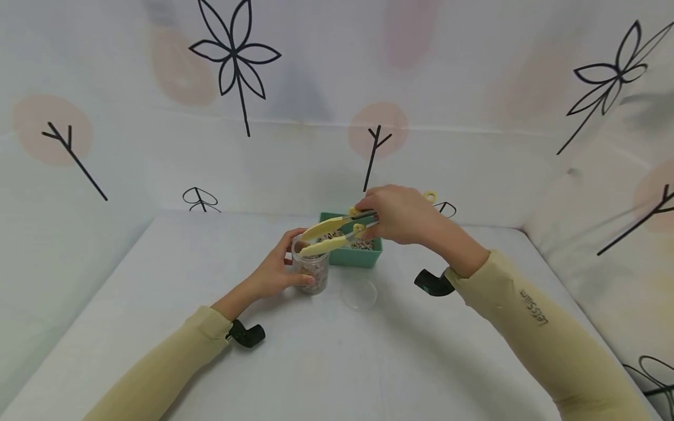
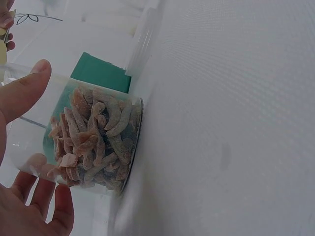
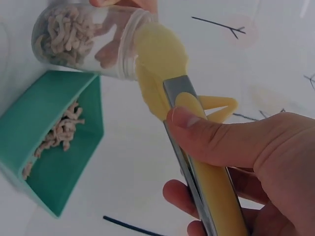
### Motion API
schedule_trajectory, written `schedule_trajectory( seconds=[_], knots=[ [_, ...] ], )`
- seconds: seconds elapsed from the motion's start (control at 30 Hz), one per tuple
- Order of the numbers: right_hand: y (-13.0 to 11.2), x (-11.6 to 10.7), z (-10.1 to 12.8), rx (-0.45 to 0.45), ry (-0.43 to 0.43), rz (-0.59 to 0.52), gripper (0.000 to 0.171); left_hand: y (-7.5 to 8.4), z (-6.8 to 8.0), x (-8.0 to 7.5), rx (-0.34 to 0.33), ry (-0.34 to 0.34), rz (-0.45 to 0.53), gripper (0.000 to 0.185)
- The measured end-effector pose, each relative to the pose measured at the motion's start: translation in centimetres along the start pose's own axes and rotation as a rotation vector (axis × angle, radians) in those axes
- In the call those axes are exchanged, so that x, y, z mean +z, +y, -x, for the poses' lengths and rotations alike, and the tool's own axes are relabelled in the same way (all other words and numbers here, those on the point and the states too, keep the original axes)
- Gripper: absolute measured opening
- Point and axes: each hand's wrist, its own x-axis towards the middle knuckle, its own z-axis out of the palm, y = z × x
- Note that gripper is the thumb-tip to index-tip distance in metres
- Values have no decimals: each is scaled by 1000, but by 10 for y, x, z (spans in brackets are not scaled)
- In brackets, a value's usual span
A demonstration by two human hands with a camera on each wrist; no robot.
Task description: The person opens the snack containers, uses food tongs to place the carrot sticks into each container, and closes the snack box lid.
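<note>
Yellow tongs [image 1: 337,229] are clasped by the right hand [image 1: 401,213] above the clear jar [image 1: 312,271], itself held in the left hand's [image 1: 275,270] grip.

A clear round plastic lid [image 1: 359,294] lies flat on the white worktop [image 1: 326,362], near the front of the teal box. Behind the worktop stands a white backdrop [image 1: 316,88] printed with black leaf drawings and pale pink circles.
</note>
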Motion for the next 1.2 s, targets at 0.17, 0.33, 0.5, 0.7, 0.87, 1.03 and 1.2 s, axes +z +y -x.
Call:
schedule_trajectory(
  seconds=[0.17,0.33,0.5,0.7,0.87,1.03,1.2],
  knots=[
    [18,3,11,28,23,-71,48,0,0,0,6,-2,12,98],
    [42,10,22,81,43,-152,49,1,-1,0,16,-9,27,98],
    [63,20,27,147,41,-191,53,1,-1,1,7,-7,32,101],
    [80,41,20,213,4,-180,59,7,1,1,-3,-4,25,100],
    [85,61,8,227,-47,-120,62,33,8,-2,6,-9,32,94],
    [80,71,-2,222,-95,-34,71,37,10,-2,1,-9,35,95],
    [71,72,-10,212,-133,-12,72,39,10,-3,2,-11,42,94]
  ],
)
